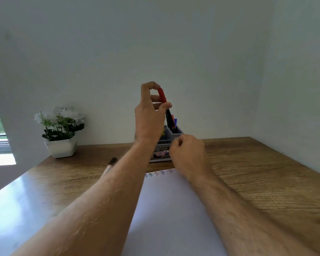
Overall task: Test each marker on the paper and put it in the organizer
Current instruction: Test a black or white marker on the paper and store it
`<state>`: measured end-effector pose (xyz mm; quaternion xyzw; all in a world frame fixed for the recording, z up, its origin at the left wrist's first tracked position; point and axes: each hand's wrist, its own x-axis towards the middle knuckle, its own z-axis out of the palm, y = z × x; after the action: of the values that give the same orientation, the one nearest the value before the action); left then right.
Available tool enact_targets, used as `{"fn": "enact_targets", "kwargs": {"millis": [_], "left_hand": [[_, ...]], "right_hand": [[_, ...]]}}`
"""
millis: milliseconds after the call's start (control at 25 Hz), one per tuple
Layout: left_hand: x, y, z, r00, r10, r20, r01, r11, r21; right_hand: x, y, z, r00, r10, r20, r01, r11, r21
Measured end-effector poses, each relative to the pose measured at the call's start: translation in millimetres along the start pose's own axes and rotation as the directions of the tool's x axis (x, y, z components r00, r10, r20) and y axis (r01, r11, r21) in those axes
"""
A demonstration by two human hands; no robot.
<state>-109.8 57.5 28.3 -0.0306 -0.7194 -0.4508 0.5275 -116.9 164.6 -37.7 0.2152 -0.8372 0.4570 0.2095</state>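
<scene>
My left hand [150, 115] pinches a red-capped marker with a black barrel [163, 102], holding it upright with its lower end in the right rear cup of the grey organizer [177, 133]. Red and blue markers [174, 122] stand in that same cup. My right hand [187, 153] hovers in front of the organizer with its fingers curled and nothing visible in them. The white paper [170, 209] lies below my arms, with a row of small coloured test marks [159, 173] along its far edge.
Left of my left forearm, a black-capped marker [110, 163] lies on the wooden table [257, 172]. A white pot of white flowers [60, 133] stands at the back left by the wall. A window edge shows at far left.
</scene>
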Motion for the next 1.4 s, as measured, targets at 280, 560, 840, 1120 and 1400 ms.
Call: {"fn": "enact_targets", "kwargs": {"millis": [280, 560, 840, 1120, 1400], "left_hand": [[2, -19, 12, 0.991, -0.061, 0.118, 0.042, 0.986, 0.164], [2, -30, 22, 0.949, -0.156, 0.274, -0.008, 0.857, 0.515], [8, -16, 6, 0.970, -0.209, 0.124, 0.091, 0.786, 0.612], [4, 15, -51, 0.939, -0.340, 0.046, 0.233, 0.731, 0.642], [-32, 6, -121, 0.919, -0.394, -0.019, 0.290, 0.641, 0.711]], "right_hand": [[2, -1, 3, 1.000, -0.004, 0.005, 0.004, 1.000, -0.022], [2, -1, 0, 0.998, 0.024, 0.055, -0.022, 0.999, -0.036], [1, -3, 1, 0.997, 0.022, 0.078, -0.021, 1.000, -0.012], [-2, -9, -2, 0.990, -0.005, 0.137, 0.011, 0.999, -0.047], [-11, -16, -10, 0.989, -0.049, 0.140, 0.062, 0.994, -0.086]]}}
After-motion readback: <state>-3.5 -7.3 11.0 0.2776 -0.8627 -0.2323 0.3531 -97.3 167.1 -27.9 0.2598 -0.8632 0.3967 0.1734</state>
